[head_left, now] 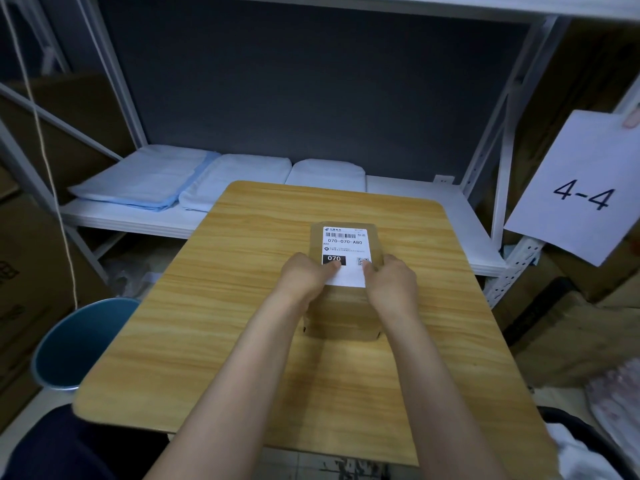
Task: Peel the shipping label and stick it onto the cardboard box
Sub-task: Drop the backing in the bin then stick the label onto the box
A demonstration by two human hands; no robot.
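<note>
A small brown cardboard box [341, 315] stands in the middle of the wooden table [207, 323]. A white shipping label [347, 245] with a barcode and "070-070-A80" lies flat on the box's top, its near edge reaching the box's front rim. My left hand [306, 277] grips the box's left side with the thumb pressing the label's near left corner. My right hand [391, 278] grips the right side, its thumb on the label's near right corner by the QR code.
A blue waste bin [74, 344] stands on the floor left of the table. Folded pale blue cloths [149, 181] lie on the white shelf behind. At the right edge another person's hand holds a white sheet marked "4-4" [581, 188]. Cardboard cartons stand on both sides.
</note>
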